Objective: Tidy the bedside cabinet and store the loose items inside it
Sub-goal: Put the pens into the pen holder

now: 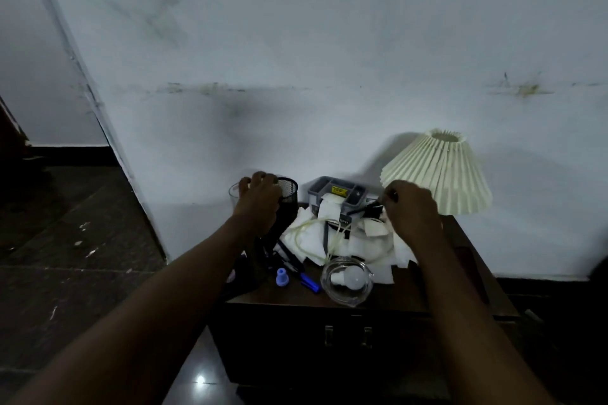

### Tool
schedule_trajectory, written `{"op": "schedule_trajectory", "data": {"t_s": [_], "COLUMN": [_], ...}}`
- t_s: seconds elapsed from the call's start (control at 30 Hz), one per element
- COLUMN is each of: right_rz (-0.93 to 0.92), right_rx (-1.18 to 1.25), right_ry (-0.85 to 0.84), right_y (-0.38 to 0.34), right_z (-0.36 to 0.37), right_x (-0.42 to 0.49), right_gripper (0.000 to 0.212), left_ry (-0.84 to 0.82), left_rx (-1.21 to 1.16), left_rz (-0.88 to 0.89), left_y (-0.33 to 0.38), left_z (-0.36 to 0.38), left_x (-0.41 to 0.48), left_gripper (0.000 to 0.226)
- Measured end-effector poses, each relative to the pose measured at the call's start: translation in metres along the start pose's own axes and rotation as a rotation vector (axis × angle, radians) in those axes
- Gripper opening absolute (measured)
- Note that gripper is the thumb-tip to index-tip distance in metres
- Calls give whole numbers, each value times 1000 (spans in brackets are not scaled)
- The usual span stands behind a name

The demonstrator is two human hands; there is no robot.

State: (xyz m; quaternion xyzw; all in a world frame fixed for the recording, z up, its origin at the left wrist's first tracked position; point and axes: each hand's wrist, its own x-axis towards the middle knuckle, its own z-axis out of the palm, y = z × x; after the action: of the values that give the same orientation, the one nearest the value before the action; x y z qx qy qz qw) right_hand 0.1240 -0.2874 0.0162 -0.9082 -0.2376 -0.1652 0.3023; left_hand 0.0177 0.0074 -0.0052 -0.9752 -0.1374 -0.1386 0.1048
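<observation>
A dark wooden bedside cabinet (388, 301) stands against the wall, its top covered with loose items. My left hand (258, 199) grips the rim of a black mesh pen cup (289, 191) at the back left. My right hand (411, 210) pinches a thin dark pen (368, 205) beside a grey compartment organiser (335, 191). White tissues (312, 237), a pale cord (309, 227), dark pens (289, 256), a blue cap (282, 277) and a blue marker (310, 283) lie around. A glass bowl (345, 291) at the front holds a white bulb (353, 276).
A cream pleated lampshade (441, 171) stands at the back right. A clear glass (235, 192) sits behind my left hand. Two metal handles (347, 334) show on the cabinet's shut front. Dark tiled floor (65, 240) lies to the left, a wall corner (98, 102) beyond.
</observation>
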Motion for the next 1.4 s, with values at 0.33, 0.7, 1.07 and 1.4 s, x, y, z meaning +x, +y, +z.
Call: {"op": "schedule_trajectory", "data": {"t_s": [0.33, 0.7, 1.07, 1.4], "right_rz": [-205, -176, 70, 151], "right_rx": [430, 430, 393, 355], "right_ry": [457, 594, 15, -89], "right_y": [-40, 6, 57, 53], "right_z": [-96, -117, -58, -36], "right_x": [-21, -79, -75, -73], "right_gripper": [23, 26, 25, 33], "left_ry": [333, 225, 108, 348], "left_rx": [-234, -386, -311, -671], "left_rz": [95, 441, 414, -87], "left_y": [29, 191, 210, 160], "left_z": [-72, -45, -12, -12], "left_x": [-36, -86, -86, -87], "left_gripper": [23, 44, 49, 28]}}
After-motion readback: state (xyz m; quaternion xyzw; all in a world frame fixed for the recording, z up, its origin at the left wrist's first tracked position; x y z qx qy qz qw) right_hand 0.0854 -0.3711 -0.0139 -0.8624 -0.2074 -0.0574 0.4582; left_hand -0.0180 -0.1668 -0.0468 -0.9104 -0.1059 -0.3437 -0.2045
